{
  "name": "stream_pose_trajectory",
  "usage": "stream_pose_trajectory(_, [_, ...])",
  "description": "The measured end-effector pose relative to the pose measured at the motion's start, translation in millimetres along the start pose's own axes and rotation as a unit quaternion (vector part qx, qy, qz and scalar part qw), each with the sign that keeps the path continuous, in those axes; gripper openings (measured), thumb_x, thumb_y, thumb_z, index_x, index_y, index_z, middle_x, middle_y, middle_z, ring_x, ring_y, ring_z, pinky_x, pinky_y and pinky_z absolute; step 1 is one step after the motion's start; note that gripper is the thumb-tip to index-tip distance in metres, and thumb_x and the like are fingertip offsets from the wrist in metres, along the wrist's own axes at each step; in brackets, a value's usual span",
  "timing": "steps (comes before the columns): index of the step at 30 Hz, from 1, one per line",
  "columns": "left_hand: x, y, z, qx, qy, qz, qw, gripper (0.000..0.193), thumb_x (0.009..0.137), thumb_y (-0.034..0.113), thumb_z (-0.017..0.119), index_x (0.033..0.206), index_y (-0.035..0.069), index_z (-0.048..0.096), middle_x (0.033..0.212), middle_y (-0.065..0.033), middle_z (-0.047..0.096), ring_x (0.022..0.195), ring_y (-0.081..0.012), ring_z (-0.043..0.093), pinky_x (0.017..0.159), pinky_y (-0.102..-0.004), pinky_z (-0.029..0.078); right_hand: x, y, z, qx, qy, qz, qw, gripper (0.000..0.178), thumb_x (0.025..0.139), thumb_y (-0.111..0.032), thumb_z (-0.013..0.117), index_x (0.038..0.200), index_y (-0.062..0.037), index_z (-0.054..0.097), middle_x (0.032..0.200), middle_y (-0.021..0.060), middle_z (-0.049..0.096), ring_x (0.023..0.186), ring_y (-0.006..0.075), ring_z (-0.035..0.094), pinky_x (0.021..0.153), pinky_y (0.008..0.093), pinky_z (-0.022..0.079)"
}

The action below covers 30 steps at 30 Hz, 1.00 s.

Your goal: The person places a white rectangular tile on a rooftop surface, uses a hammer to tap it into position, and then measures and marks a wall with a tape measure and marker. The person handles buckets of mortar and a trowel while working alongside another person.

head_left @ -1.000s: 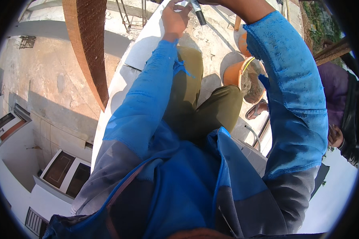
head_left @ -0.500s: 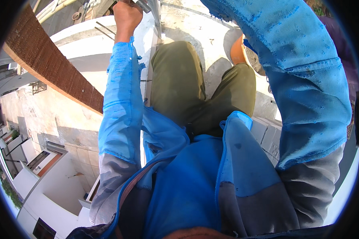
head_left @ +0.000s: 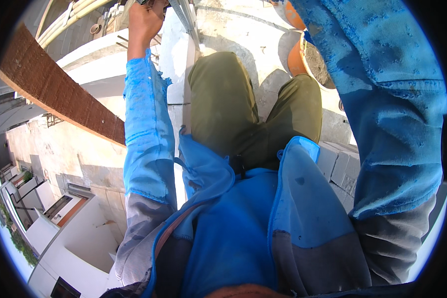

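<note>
My left hand (head_left: 146, 22) is raised at the upper left, partly cut off by the top edge. Its fingers curl closed around something dark, of which too little shows to name. A grey metal strip (head_left: 183, 17) runs just right of this hand, along the top of a white wall (head_left: 176, 64); contact cannot be made out. My right arm, in a worn blue sleeve (head_left: 382, 89), reaches up past the upper right edge, so my right hand is out of sight. Beside that sleeve stands an orange bucket (head_left: 298, 57) holding a grey, mortar-like material.
A rough brown wooden plank (head_left: 64, 89) slants in from the left, close to my left forearm. Another orange container (head_left: 294, 16) shows at the top. Grey blocks (head_left: 337, 166) are at the right of my legs. Left of the wall, a paved yard (head_left: 84, 154) lies far below.
My left hand has shifted slightly left and up, and more of the metal strip shows. My right arm has moved outward to the right, uncovering more of the buckets.
</note>
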<state>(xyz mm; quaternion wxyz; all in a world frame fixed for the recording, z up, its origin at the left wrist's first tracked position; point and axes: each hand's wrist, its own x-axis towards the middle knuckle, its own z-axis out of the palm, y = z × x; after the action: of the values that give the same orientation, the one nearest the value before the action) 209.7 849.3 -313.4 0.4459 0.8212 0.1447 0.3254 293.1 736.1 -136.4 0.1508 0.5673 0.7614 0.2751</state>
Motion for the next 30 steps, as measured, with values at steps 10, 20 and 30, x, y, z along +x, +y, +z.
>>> stream_pose_trajectory(10, [9,10,13,-0.1,-0.061,0.048,0.992,0.036,0.111,0.032,0.06,0.126,0.0,0.064,0.105,-0.009,0.071,0.098,-0.0213,0.067,0.091,-0.0389,0.054,3,12,-23,0.027,-0.04,0.016,0.999,0.024,0.078,-0.031,0.079,0.086,-0.009,0.081,0.09,0.0113,0.079,0.087,0.0286,0.076,0.081,0.0411,0.059])
stream_pose_trajectory(20, [15,1,1,-0.095,-0.032,-0.022,0.995,0.03,0.108,0.022,0.063,0.126,-0.001,0.065,0.105,-0.0116,0.072,0.095,-0.0217,0.068,0.086,-0.0386,0.055,2,20,-34,0.039,-0.06,0.032,0.997,0.027,0.08,-0.034,0.08,0.09,-0.008,0.082,0.093,0.013,0.079,0.09,0.0302,0.076,0.083,0.0421,0.059])
stream_pose_trajectory(30, [15,-7,1,-0.08,-0.004,0.015,0.997,0.03,0.104,0.017,0.064,0.127,-0.002,0.064,0.105,-0.014,0.073,0.094,-0.0236,0.07,0.085,-0.0395,0.056,13,22,-51,0.047,-0.089,0.037,0.994,0.031,0.082,-0.036,0.081,0.094,-0.007,0.082,0.097,0.0147,0.079,0.094,0.0319,0.076,0.085,0.0432,0.059])
